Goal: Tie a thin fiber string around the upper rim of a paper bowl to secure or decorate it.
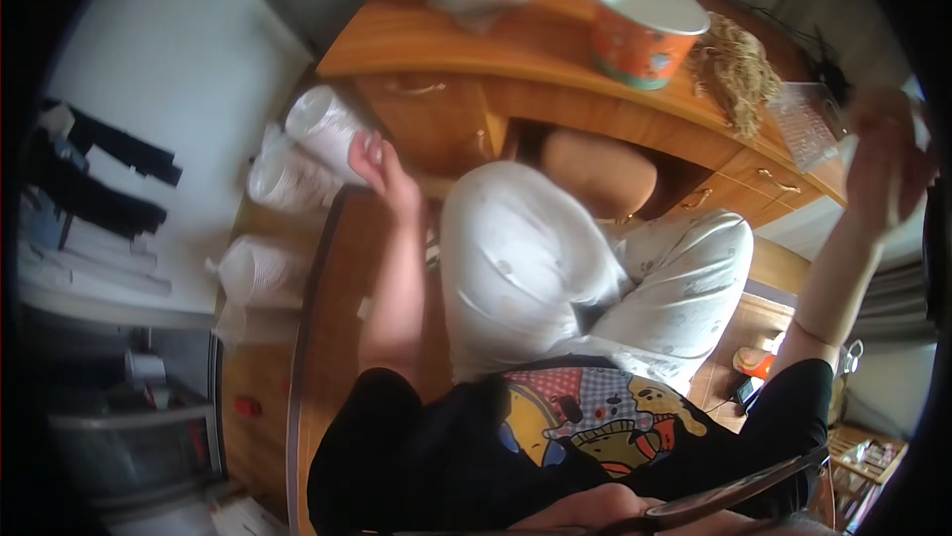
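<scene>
Between widely parted hands (385,171) (881,171) runs the desk edge (540,71).

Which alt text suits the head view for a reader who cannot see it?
A person's left hand is near clear plastic-wrapped stacks of white round containers; the blurred right hand is at far right. An open, round, patterned orange tub and a tangled tan bundle sit on a brown wooden desk.

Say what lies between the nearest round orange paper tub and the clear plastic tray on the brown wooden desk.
In the head view, a tangled bundle of tan, straw-like strands lies on the desk between the tub and the tray.
</scene>
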The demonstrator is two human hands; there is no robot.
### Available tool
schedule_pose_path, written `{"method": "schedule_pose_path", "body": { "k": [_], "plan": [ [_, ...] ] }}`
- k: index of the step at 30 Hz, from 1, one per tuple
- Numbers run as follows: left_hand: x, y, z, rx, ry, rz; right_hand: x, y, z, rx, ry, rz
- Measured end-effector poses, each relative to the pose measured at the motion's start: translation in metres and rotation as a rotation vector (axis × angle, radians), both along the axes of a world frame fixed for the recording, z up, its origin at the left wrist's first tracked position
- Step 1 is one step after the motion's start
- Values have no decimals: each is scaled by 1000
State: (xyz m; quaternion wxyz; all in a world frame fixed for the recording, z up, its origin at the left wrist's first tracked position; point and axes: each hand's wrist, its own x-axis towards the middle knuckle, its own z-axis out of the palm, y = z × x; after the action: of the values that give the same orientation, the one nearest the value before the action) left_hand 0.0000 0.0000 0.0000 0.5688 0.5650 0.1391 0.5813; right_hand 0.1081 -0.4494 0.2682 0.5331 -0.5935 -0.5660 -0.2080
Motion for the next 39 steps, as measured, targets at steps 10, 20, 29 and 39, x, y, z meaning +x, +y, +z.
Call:
{"method": "schedule_pose_path", "body": {
  "k": [10,20,29,39],
  "plan": [
    [44,-190,166,664,221,-1079,-21,36,-39,-573,101,1],
    [73,-231,146,487,640,-1345,16,14,-77,-468,-124,-96],
    [97,-236,174,337,686,-1184,69,3,-84,-346,208,12],
    [87,-239,167,355,624,-1061,71,11,-119,-165,501,33]
  ]
}}
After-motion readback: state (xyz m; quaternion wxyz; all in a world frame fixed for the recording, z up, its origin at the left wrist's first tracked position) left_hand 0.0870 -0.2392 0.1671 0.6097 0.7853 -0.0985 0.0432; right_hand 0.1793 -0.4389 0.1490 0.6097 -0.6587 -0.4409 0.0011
